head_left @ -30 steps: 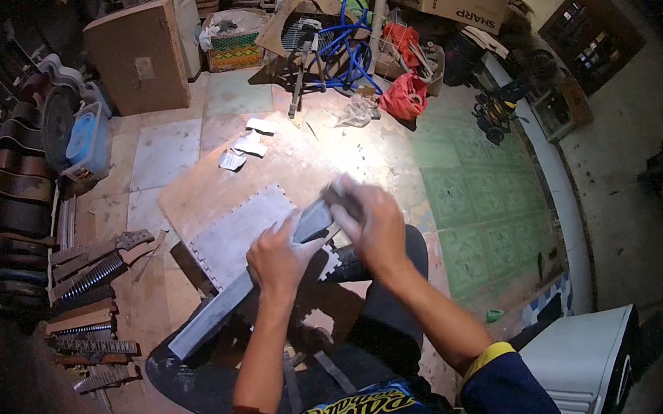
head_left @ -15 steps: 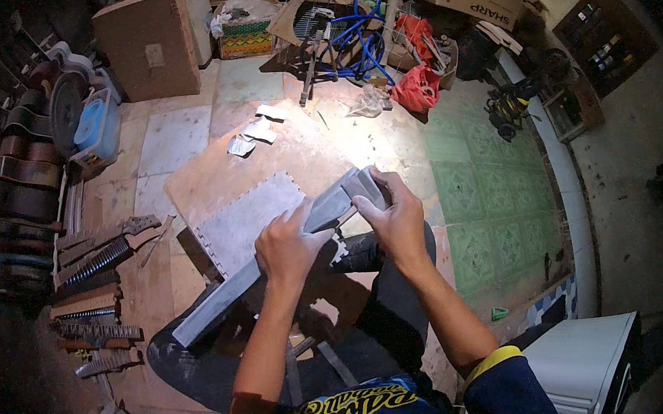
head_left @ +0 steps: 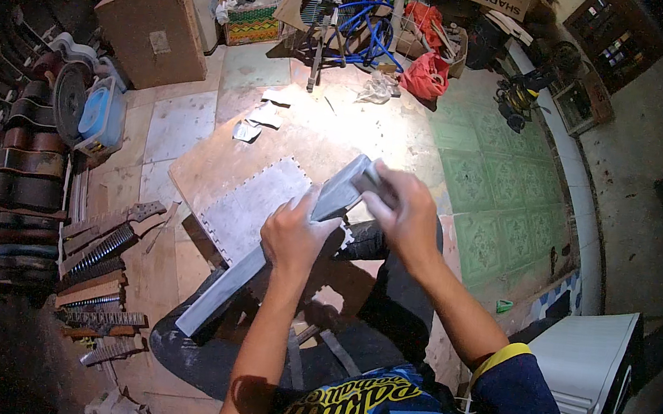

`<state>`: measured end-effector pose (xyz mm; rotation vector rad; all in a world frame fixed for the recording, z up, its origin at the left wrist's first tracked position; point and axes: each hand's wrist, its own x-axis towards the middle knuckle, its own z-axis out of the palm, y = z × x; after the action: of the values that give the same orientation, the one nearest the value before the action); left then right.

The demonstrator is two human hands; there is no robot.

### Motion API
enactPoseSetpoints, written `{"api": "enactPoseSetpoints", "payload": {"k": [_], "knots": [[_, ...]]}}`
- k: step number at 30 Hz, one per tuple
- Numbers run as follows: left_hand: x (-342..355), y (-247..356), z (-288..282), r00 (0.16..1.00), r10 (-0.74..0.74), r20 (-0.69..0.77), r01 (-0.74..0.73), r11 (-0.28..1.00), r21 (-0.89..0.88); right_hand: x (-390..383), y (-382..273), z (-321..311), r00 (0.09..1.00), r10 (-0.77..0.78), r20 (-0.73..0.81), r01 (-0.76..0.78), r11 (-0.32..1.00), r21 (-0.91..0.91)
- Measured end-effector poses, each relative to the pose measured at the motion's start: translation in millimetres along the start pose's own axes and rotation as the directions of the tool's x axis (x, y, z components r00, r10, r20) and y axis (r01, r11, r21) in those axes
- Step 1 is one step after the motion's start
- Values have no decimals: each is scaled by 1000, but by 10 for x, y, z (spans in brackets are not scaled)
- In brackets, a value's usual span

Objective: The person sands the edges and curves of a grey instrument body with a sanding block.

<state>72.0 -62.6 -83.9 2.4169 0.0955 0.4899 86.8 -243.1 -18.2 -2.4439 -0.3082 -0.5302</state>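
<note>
A dark blue shirt with brighter blue stripes, yellow lettering and yellow-trimmed short sleeves is worn, with dark trousers; both forearms are bare.

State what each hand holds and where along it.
The left hand holds a long grey wooden piece near its middle. The right hand has its grip at the upper end, apparently pressing a small block there; blur hides it.

plank (head_left: 258, 268) across lap, foam mat (head_left: 253, 202) on board (head_left: 213, 163) beyond

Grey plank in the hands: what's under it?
Under the grey plank: a grey foam mat on a plywood sheet, then the person's dark-trousered lap near its lower end. The left hand and right hand cover its middle and top.
</note>
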Motion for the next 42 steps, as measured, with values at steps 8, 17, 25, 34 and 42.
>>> {"api": "enactPoseSetpoints", "payload": {"k": [8,17,25,34,42], "knots": [[-11,18,16,1000,15,5,-15,999,-45,-8,141,30,999,13,-38,-10,997,72],[-37,28,10,1000,-10,21,11,999,-39,85,122,40,966,259,18,-253,926,280],[-48,46,10,1000,20,21,-20,1000,-18,360,400,92,927,363,95,-374,913,165],[-69,52,37,999,46,7,-46,998,32,476,566,106,880,423,219,-470,842,263],[-76,127,84,998,56,12,-56,998,35,399,714,129,867,465,180,-497,830,252]]}}
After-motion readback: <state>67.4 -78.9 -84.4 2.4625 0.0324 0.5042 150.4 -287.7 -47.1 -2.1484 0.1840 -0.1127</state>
